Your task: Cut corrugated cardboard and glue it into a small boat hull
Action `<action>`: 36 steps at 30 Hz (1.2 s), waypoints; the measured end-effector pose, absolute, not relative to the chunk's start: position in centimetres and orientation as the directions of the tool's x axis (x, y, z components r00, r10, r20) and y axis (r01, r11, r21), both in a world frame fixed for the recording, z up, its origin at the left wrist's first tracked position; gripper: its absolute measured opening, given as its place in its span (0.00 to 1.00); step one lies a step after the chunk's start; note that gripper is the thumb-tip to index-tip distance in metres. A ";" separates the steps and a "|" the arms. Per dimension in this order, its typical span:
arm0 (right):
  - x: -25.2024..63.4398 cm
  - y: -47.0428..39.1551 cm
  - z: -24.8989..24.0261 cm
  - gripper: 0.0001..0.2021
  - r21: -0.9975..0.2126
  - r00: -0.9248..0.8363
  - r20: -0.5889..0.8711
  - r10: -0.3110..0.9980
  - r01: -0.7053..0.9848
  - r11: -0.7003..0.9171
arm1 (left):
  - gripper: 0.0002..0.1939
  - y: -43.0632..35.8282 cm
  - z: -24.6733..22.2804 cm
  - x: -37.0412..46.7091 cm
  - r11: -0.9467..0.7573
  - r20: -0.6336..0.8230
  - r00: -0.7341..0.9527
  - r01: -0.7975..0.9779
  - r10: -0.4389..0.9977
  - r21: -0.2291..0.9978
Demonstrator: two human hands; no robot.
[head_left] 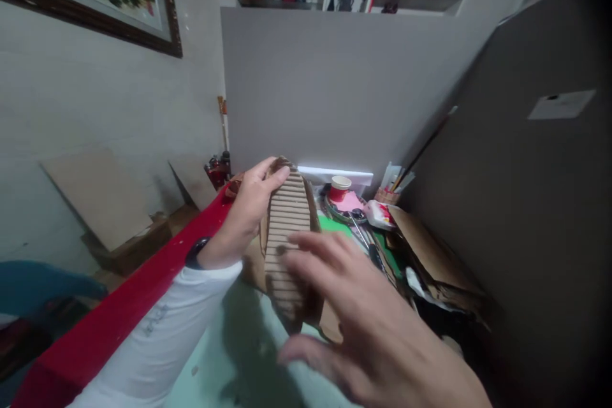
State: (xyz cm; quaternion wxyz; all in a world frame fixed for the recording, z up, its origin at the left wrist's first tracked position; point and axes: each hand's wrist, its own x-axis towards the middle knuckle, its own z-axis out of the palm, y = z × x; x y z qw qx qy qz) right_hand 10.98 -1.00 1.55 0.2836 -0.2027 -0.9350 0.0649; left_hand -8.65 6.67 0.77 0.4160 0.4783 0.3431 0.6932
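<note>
A long oval piece of corrugated cardboard (287,223), its ridges exposed, stands tilted above the table, with more brown cardboard behind it and along its sides. My left hand (255,194) grips its upper left edge, thumb on the ridged face and the other fingers behind. In front of the lower right part hovers my right hand (354,306), fingers spread and thumb apart, with nothing in it. Its fingertips overlap the ridges in view; whether they touch I cannot tell.
The table has a pale green top (205,363) and a red edge (115,312). Beyond the cardboard are a red paper cup (340,189), a screwdriver-like tool (375,256) and a green sheet (335,225). Cardboard sheets (430,248) lie stacked at right, near a brush holder (388,195).
</note>
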 end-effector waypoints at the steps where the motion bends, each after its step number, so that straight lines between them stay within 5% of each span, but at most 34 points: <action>1: 10.6 -1.2 1.4 0.22 -0.208 -0.805 0.459 0.375 0.313 0.927 | 0.04 6.8 0.9 -9.1 -0.415 0.372 -0.202 -0.256 0.906 0.873; 5: 9.2 -1.0 0.5 0.08 -0.152 -0.841 0.450 0.300 0.259 0.954 | 0.04 6.7 1.6 -10.5 -0.402 0.362 -0.188 -0.260 0.913 0.878; 8: 9.2 -1.0 0.3 0.12 -0.120 -0.821 0.528 0.220 0.184 0.976 | 0.05 6.8 1.7 -10.9 -0.386 0.359 -0.146 -0.248 0.922 0.889; 13: 9.2 -1.2 -0.4 0.19 0.110 -0.789 0.609 0.078 0.181 0.977 | 0.09 7.3 1.1 -10.9 -0.353 0.350 -0.061 -0.251 0.935 0.901; 21: 8.4 -0.1 -2.5 0.21 0.097 -0.878 0.429 0.213 0.279 0.955 | 0.12 8.0 0.5 -11.6 -0.299 0.315 0.010 -0.283 0.949 0.911; 36: 8.2 0.2 -2.7 0.13 0.042 -0.889 0.340 0.306 0.340 0.940 | 0.09 8.2 0.3 -11.3 -0.254 0.268 0.019 -0.256 0.963 0.933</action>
